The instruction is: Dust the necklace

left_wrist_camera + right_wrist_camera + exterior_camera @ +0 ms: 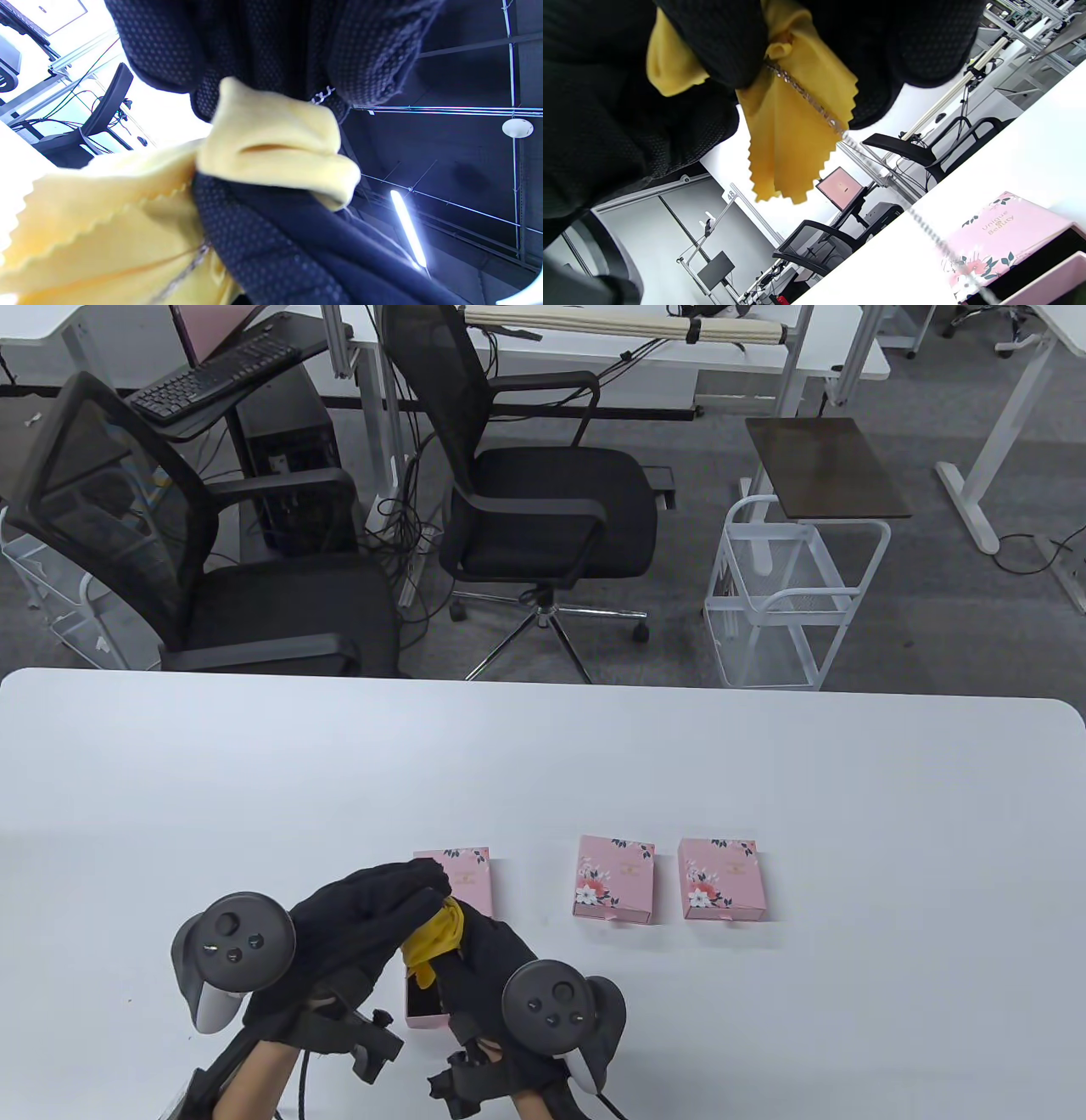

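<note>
Near the table's (543,763) front edge, both hands pinched a yellow polishing cloth (433,943) around a thin silver chain necklace (814,106) hanging toward the open pink box (424,1014); light, slinky, snag-prone, so I'd grip through cloth.

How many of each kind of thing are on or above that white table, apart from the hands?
Pink floral cardboard boxes: 3
Yellow zigzag-edged cloth: 1
Silver chain necklace: 1
Total: 5
</note>
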Available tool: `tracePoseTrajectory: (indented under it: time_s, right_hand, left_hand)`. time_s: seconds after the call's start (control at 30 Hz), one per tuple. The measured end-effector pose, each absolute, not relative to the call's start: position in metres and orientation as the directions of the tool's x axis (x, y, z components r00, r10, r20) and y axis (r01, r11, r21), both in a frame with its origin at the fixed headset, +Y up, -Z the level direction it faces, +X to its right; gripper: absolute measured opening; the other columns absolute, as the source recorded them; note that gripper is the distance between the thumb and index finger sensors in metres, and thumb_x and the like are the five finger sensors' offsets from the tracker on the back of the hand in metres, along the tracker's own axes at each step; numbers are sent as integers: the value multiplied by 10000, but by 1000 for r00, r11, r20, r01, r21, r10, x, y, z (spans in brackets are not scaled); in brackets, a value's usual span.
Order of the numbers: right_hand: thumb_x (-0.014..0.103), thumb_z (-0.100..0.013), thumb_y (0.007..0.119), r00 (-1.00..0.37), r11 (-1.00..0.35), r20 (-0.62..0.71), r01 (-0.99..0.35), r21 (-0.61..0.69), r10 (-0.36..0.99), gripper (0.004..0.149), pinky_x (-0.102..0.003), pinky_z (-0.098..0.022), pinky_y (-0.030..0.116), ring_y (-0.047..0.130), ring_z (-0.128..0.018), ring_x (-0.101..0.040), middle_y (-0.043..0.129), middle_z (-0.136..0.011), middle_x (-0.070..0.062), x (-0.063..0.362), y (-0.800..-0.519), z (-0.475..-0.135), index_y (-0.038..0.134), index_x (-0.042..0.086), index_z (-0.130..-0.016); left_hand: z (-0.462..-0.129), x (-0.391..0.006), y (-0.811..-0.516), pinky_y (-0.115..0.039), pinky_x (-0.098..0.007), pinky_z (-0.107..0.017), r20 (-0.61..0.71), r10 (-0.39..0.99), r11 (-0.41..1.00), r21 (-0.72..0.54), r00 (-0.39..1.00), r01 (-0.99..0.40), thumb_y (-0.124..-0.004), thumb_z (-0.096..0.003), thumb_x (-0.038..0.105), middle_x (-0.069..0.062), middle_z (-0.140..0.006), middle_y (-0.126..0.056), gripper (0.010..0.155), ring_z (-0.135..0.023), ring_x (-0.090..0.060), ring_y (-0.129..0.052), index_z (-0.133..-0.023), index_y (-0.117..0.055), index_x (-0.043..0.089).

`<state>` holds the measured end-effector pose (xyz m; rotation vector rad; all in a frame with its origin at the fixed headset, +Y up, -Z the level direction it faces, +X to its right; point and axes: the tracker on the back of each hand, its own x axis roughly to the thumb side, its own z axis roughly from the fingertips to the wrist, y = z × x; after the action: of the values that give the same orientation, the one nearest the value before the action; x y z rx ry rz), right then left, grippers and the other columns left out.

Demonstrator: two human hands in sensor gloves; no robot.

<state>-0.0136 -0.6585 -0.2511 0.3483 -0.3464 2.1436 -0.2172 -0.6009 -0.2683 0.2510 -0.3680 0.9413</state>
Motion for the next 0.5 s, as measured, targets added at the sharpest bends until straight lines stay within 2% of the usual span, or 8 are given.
tracePoseTrajectory:
  time_s: [0.17,0.37,0.5]
  right_hand:
    - [276,-612,809,-528,-534,364,-840,-94,767,406,-512,-528,781,939,-605,-367,933,-792,-141,-13,-660,-252,748,119,-981]
    - [358,-587,798,-528,-526,353,-843,-112,772,413,-497,-507,791,949,-558,-339,954,-725,-98,-12,-663,-252,793,113,-920]
    - [314,-611,788,-532,-539,359,-837,-90,767,399,-509,-523,780,939,-593,-359,936,-772,-126,-13,-663,-252,766,109,-952]
  left_hand:
    - [-267,-215,-601,-832,-474,-570,419,728,578,53,543,-814,-878,-543,460,-48,-893,-1008,362,-797,-262,-968,-831,-962,256]
    - [-267,-214,-602,-832,-473,-569,419,733,571,48,535,-820,-876,-545,462,-45,-887,-1011,362,-792,-258,-971,-832,-961,258]
    - [-266,-213,-601,-834,-470,-567,422,728,576,49,540,-816,-878,-543,462,-45,-885,-1013,362,-790,-257,-972,-832,-960,258]
